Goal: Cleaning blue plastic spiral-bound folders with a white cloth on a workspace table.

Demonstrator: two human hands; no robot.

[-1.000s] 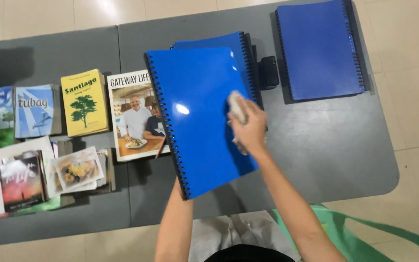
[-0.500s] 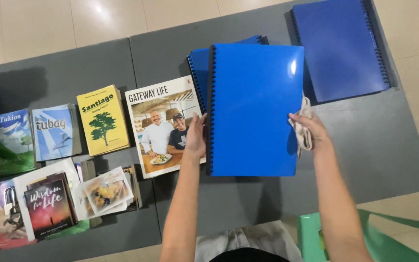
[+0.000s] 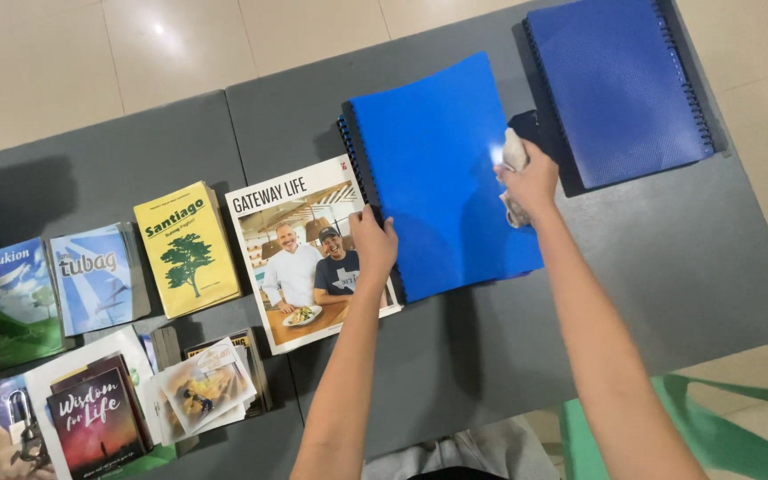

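Glossy blue spiral-bound folder now tilted up off the table, left hand pinching its near-left edge, right hand clutching a crumpled white cloth mid-wipe.

The blue folder under the hands has a smooth, glossy plastic cover that catches the ceiling light, and the second blue folder looks finely textured and duller. The rag is soft pale cloth. The grey table is matt, the magazine glossy paper.

No packages, labels, signs, screens.
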